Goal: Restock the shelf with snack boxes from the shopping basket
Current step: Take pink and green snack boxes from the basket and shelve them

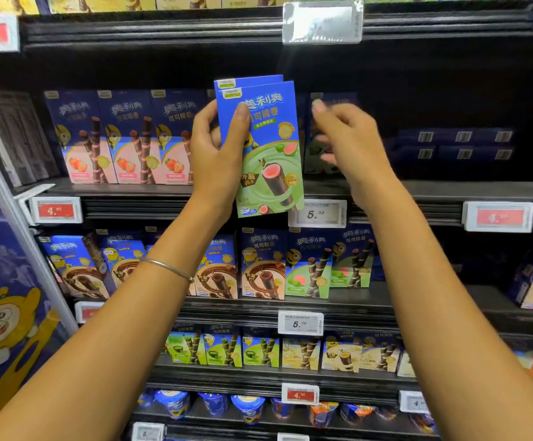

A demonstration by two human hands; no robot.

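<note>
My left hand [217, 148] grips two blue-and-green snack boxes [263, 154], stacked one behind the other, upright in front of the upper shelf [417, 190]. Its thumb lies across the front box. My right hand [351, 144] hovers just right of the boxes with fingers loosely curled and nothing in it. It partly covers a dim green box standing further back on that shelf. The shopping basket is out of view.
Strawberry-flavour boxes [125, 138] line the upper shelf to the left. Dark flat boxes [456, 144] lie at its right. A price tag [317, 213] hangs on the shelf edge below the held boxes. Lower shelves hold chocolate, green and yellow boxes and cups.
</note>
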